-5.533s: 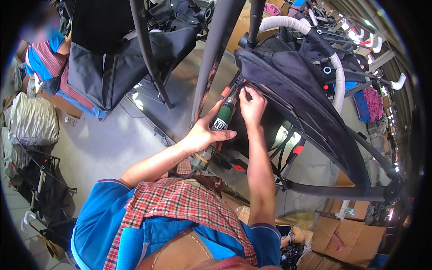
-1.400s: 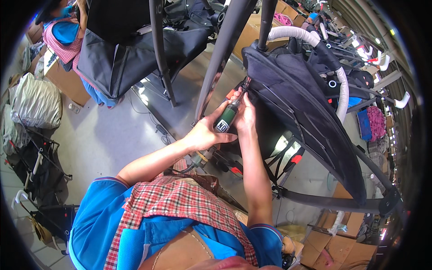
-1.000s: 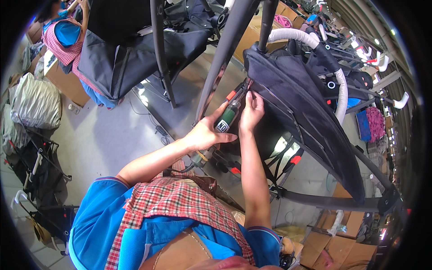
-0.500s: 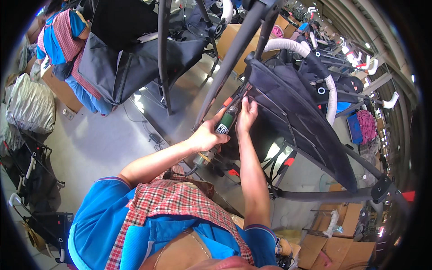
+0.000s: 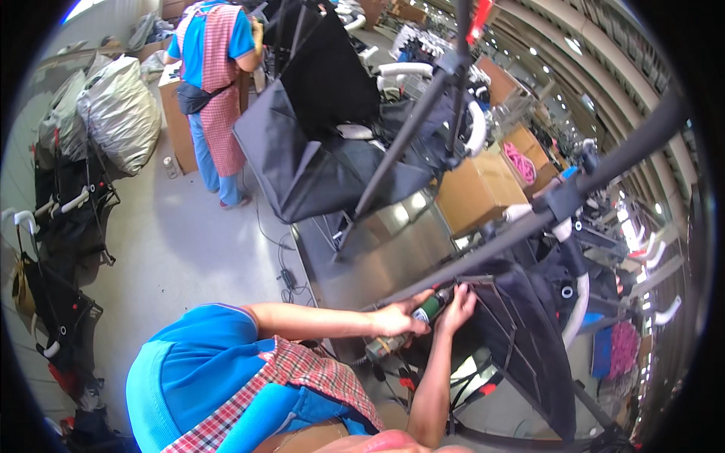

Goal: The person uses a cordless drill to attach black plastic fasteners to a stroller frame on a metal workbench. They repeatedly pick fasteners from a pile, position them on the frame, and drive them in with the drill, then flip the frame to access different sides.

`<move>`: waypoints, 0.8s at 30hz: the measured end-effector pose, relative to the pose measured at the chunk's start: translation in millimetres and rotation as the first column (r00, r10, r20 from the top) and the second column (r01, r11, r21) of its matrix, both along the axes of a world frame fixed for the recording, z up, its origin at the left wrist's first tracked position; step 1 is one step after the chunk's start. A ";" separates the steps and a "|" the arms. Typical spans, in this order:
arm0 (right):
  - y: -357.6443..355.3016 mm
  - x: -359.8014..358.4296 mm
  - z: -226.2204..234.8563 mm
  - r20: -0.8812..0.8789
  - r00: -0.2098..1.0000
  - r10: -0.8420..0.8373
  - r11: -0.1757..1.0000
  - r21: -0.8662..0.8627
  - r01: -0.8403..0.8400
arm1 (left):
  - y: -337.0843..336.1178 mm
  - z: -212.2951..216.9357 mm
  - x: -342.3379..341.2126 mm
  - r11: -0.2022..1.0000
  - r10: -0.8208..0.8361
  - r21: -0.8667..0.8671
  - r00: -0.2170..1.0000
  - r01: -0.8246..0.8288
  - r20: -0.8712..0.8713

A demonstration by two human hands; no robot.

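My left hand (image 5: 400, 319) is wrapped around a green electric screwdriver (image 5: 429, 310) with a see-through rear end, its nose pointing up and to the right. Close to that nose, my right hand (image 5: 455, 311) has its fingers bent in at the edge of a dark stroller seat (image 5: 532, 340); whatever they pinch is too small to make out. The stroller's thick grey frame tube (image 5: 483, 253) slants past just beyond both hands. A thin metal rod runs along the seat fabric, and the screwdriver's tip is hidden by the fingers.
Another dark stroller (image 5: 317, 177) stands on the metal-topped bench (image 5: 377, 264). Beyond it is a co-worker (image 5: 211, 90) in a checked apron. White sacks (image 5: 121, 113), folded strollers (image 5: 64, 196) and a floor cable (image 5: 285, 275) lie to the left. A cardboard box (image 5: 479, 192) sits behind the bench.
The view has swung, so the hands and stroller sit lower and farther right in the picture. Both hands stay at the same seat edge with the screwdriver. The co-worker now stands more upright.
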State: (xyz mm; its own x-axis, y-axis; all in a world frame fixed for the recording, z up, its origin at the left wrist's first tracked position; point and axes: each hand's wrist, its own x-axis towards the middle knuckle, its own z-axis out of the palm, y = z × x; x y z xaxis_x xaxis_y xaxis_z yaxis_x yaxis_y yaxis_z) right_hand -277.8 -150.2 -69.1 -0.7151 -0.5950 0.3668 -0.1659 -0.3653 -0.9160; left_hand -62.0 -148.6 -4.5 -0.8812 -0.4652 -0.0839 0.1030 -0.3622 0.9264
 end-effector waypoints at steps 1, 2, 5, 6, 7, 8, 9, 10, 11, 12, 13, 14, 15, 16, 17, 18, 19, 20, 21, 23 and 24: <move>1.1 -4.0 -2.2 -0.042 0.999 0.030 0.999 0.019 -0.029 | -0.1 4.0 5.0 1.000 0.006 -0.001 0.998 -0.006 -0.062; 7.4 -8.9 0.8 -0.077 0.996 0.051 0.995 0.090 -0.044 | 0.3 1.4 4.8 1.000 -0.001 -0.025 0.999 0.000 -0.045; 48.7 -11.5 28.7 -0.049 0.990 0.132 0.927 0.361 -0.106 | -4.1 11.8 25.5 0.967 -0.212 -0.130 0.974 0.221 0.079; 70.3 -8.0 34.7 -0.124 0.978 0.166 0.934 0.339 -0.116 | -7.0 9.0 34.9 0.934 -0.321 -0.153 0.946 0.323 0.038; 93.4 -1.2 40.6 -0.189 0.966 0.178 0.942 0.315 -0.112 | -11.2 3.1 40.3 0.890 -0.419 -0.196 0.908 0.411 0.000; 119.6 17.4 62.9 -0.236 0.961 0.147 0.918 0.395 -0.044 | -15.3 8.0 48.6 0.853 -0.485 -0.239 0.874 0.463 -0.040; 145.6 30.9 70.3 -0.263 0.961 0.082 0.917 0.398 0.030 | -17.1 4.4 54.6 0.805 -0.568 -0.246 0.821 0.540 -0.055; 162.3 50.3 76.6 -0.384 0.922 -0.037 0.892 0.404 0.205 | -19.3 1.2 59.2 0.750 -0.644 -0.251 0.763 0.612 -0.064; 181.8 73.9 77.7 -0.510 0.851 -0.127 0.829 0.417 0.373 | -17.0 14.8 70.4 0.650 -0.760 -0.049 0.647 0.758 -0.068; 209.5 96.2 50.0 -0.441 0.830 -0.342 0.815 0.300 0.495 | -21.8 31.4 81.2 0.526 -0.841 0.146 0.538 0.838 -0.059; 249.7 73.2 97.7 -0.560 0.738 -0.376 0.787 0.227 0.573 | 8.2 31.4 44.3 0.476 -0.868 0.112 0.486 0.873 -0.100; 246.8 114.3 68.7 -0.585 0.693 -0.421 0.754 0.199 0.626 | 3.4 21.9 70.8 0.496 -0.867 0.098 0.498 0.863 0.004; 251.0 126.2 73.9 -0.506 0.712 -0.487 0.755 0.167 0.634 | 11.9 20.3 64.4 0.438 -0.898 0.144 0.438 0.887 0.038; 269.2 142.4 64.0 -0.546 0.659 -0.518 0.672 0.217 0.708 | 15.0 18.3 63.1 0.408 -0.913 0.186 0.403 0.894 0.065; 285.2 150.5 37.7 -0.518 0.646 -0.561 0.645 0.217 0.733 | 27.5 5.9 52.5 0.387 -0.922 0.208 0.370 0.898 0.118; 296.8 162.7 23.7 -0.583 0.598 -0.549 0.577 0.254 0.777 | 35.6 -6.5 50.4 0.387 -0.920 0.176 0.365 0.905 0.143; 320.3 203.9 13.4 -0.592 0.629 -0.505 0.558 0.332 0.761 | 60.7 -16.4 78.7 0.381 -0.924 0.241 0.357 0.893 0.138; 334.6 210.1 7.5 -0.610 0.670 -0.423 0.611 0.354 0.708 | 72.8 -15.6 74.4 0.390 -0.921 0.287 0.365 0.875 0.138; 350.2 216.4 6.0 -0.574 0.720 -0.389 0.630 0.405 0.663 | 86.8 -12.2 65.4 0.397 -0.917 0.251 0.367 0.883 0.158; 389.6 214.6 -8.6 -0.645 0.670 -0.367 0.522 0.453 0.722 | 108.6 -19.0 43.9 0.380 -0.923 0.280 0.341 0.882 0.179; 416.7 213.0 -16.1 -0.671 0.635 -0.383 0.457 0.460 0.761 | 121.3 -21.5 35.4 0.357 -0.933 0.314 0.319 0.880 0.165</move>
